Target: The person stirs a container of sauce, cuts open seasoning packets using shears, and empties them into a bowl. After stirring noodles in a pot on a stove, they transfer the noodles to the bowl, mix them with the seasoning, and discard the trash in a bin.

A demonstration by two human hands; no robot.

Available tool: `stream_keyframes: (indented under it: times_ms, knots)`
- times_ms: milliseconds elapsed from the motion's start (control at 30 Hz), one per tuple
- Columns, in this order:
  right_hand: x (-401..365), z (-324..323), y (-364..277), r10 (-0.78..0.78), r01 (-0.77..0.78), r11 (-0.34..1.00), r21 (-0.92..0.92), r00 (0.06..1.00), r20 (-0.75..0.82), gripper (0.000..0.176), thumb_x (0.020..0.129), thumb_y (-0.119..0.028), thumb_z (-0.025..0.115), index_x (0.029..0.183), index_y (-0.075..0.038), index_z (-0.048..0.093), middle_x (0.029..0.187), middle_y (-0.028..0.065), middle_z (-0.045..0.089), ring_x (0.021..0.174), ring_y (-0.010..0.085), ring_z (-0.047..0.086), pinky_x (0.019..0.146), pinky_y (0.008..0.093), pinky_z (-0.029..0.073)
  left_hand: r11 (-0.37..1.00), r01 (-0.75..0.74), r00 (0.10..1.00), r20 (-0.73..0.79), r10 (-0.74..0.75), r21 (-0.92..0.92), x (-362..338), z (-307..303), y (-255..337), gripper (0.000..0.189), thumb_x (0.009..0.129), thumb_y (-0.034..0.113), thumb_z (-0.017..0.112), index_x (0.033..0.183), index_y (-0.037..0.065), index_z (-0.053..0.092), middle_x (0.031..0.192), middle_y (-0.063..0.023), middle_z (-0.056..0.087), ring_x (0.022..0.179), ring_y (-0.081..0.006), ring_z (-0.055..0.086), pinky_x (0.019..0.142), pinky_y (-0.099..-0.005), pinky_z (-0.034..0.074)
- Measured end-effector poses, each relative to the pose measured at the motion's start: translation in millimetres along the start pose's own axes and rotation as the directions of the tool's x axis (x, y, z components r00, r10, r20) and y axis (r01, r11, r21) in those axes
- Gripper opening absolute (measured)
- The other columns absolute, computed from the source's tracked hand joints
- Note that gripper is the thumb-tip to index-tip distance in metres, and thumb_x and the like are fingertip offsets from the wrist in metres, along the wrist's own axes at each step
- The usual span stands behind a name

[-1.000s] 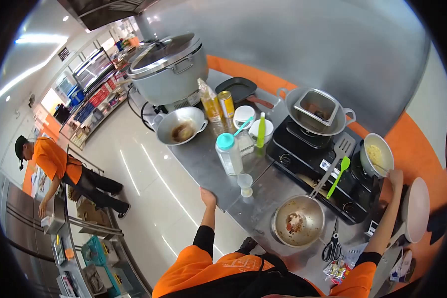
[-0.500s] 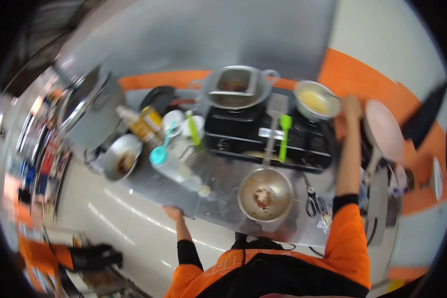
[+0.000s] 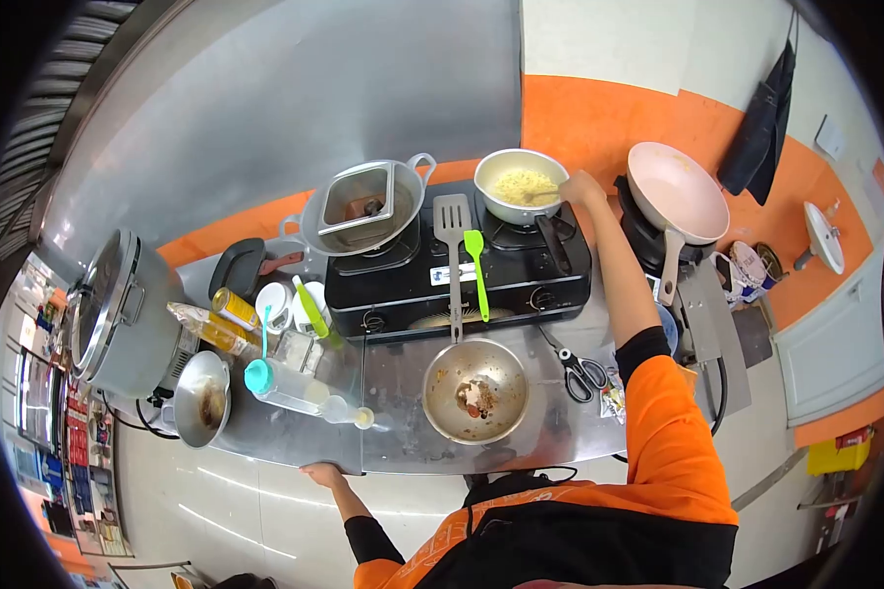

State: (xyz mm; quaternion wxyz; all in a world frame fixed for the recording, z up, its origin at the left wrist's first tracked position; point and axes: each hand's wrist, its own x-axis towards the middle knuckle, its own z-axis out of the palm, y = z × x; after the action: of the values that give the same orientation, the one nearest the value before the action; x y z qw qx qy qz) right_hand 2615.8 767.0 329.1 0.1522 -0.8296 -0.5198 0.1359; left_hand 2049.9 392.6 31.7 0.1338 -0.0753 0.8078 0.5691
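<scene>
My right hand (image 3: 581, 188) is closed around a thin brown stirring utensil (image 3: 542, 194); its kind is hard to make out. The utensil's far end rests in yellow food inside a light saucepan (image 3: 482, 190) on the stove's right burner. The saucepan's dark handle (image 3: 553, 245) points toward me, untouched. My left hand (image 3: 322, 475) lies at the counter's front edge, fingers stretched out and holding nothing. Nearest to it on the counter are a clear bottle (image 3: 339, 410) and a turquoise-capped bottle (image 3: 259, 377). A steel bowl (image 3: 442, 417) with brown and pale seasonings sits in front of the stove.
A slotted turner (image 3: 453, 221) and green brush (image 3: 476, 265) lie across the black stove (image 3: 403, 294). Scissors (image 3: 578, 373) lie right of the bowl. A pink frying pan (image 3: 673, 191) stands far right, a large cooker (image 3: 133, 324) far left, near a small pan (image 3: 202, 398).
My view has swung rightward and sharpened, so the stove and pots appear farther left. My right hand is now over the saucepan's rim with the utensil in the food. My left hand stays by the counter edge.
</scene>
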Motion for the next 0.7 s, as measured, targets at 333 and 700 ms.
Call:
stream_keyframes:
  times_ms: [333, 700]
  knots:
    - [-1.3, 2.8, 2.4, 0.093, -0.075, 0.984, 0.163, 0.99, -0.108, 0.034, 0.073, -0.025, 0.059, 0.099, -0.004, 0.064, 0.105, 0.0161, 0.062, 0.1, 0.0287, 0.059, 0.08, 0.0373, 0.048, 1.0, -0.001, 0.974, -0.226, 0.003, 0.01, 5.4, 0.0, -4.0, 0.054, 0.09, 0.041, 0.034, 0.11, -0.008, 0.048, 0.111, -0.0274, 0.048, 0.101, -0.0407, 0.05, 0.085, -0.0508, 0.04]
    - [-9.3, -1.6, 11.5, -0.002, 0.008, 0.996, 0.089, 0.997, -0.075, 0.031, 0.071, -0.019, 0.057, 0.098, -0.006, 0.065, 0.103, 0.0167, 0.062, 0.098, 0.0295, 0.06, 0.078, 0.0381, 0.049, 0.869, -0.491, 0.785, 0.405, 0.469, -0.056, -190.5, -48.3, 34.1, 0.037, 0.085, 0.018, 0.051, 0.118, 0.004, 0.038, 0.101, -0.0103, 0.041, 0.095, -0.0224, 0.045, 0.083, -0.0351, 0.037]
